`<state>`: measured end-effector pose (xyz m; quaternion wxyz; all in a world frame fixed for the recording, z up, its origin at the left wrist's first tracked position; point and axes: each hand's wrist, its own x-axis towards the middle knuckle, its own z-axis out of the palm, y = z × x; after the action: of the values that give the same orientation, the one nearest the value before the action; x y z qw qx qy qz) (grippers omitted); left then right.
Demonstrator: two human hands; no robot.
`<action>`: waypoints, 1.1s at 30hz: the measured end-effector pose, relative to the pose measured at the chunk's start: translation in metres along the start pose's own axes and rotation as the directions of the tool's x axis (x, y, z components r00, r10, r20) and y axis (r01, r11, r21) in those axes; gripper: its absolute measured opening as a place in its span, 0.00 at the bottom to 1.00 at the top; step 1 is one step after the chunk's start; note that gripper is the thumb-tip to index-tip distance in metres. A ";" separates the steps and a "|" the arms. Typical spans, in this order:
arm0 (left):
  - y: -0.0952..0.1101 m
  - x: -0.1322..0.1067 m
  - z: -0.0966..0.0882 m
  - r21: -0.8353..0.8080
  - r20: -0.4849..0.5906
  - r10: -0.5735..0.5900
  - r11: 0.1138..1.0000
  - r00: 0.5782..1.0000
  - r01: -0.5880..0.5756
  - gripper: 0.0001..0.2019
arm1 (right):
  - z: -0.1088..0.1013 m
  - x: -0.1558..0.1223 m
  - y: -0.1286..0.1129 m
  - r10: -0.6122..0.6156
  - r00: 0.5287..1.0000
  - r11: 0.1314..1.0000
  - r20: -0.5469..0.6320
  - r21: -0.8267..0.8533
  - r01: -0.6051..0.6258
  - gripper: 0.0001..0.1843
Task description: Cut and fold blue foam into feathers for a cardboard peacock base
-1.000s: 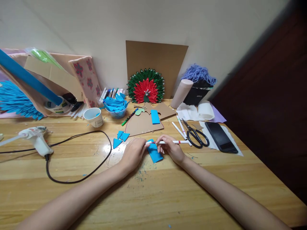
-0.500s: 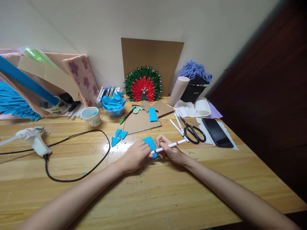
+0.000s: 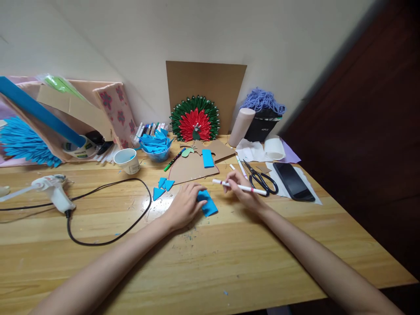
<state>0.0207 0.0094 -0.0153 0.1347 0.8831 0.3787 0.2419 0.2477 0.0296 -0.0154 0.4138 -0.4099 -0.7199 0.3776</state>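
My right hand (image 3: 244, 194) grips a slim white marker (image 3: 256, 190) with a pinkish-red band, its other end pointing left above the table. My left hand (image 3: 185, 206) rests by a blue rectangular piece (image 3: 210, 209), looking like paper or felt, with thumb and fingers apart at its left edge. Several blue triangles (image 3: 159, 194) lie just beyond the left hand. Farther back, a second blue rectangle (image 3: 208, 158) sits on a cut cardboard shape (image 3: 190, 170).
Black-handled scissors (image 3: 264, 181) and a phone (image 3: 293, 181) lie on the right. A glue gun (image 3: 57, 194) with a looped cord is on the left, near a paper cup (image 3: 127, 162) and a bowl (image 3: 159, 155) of blue pieces. A red-green peacock (image 3: 196, 120) stands behind.
My right hand has moved right and away with the marker, leaving the blue rectangle. My left hand has loosened its fingers and shifted slightly left, uncovering more of the rectangle.
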 end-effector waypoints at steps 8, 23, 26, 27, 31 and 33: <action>-0.004 0.001 -0.003 -0.024 0.085 0.112 0.994 0.990 -0.110 0.09 | -0.062 0.014 0.023 -0.057 0.989 0.650 0.139 -0.747 0.143 0.19; 0.001 0.000 -0.004 -0.067 0.097 0.138 0.989 0.986 -0.132 0.20 | -0.099 -0.004 0.028 0.447 0.836 0.343 -0.319 -0.802 -0.489 0.12; 0.001 0.000 -0.004 -0.062 0.105 0.118 0.992 0.987 -0.112 0.21 | -0.102 -0.003 0.019 0.404 0.825 0.468 -0.396 -0.685 -0.558 0.11; 0.001 0.000 -0.003 -0.058 0.105 0.111 0.993 0.988 -0.106 0.20 | -0.101 -0.002 0.015 0.381 0.820 0.545 -0.427 -0.613 -0.572 0.12; -0.002 0.000 -0.001 -0.041 0.086 0.102 0.994 0.991 -0.099 0.15 | -0.067 0.000 -0.003 0.420 0.857 0.883 -0.298 -0.084 -0.462 0.14; -0.003 0.000 0.001 -0.035 0.068 0.099 0.995 0.993 -0.097 0.13 | -0.038 -0.003 -0.011 0.426 0.896 0.905 -0.127 0.084 -0.418 0.15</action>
<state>0.0197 0.0111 -0.0173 0.1498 0.9063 0.3260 0.2235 0.2801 0.0302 0.0077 0.3835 -0.5705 -0.5719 0.4477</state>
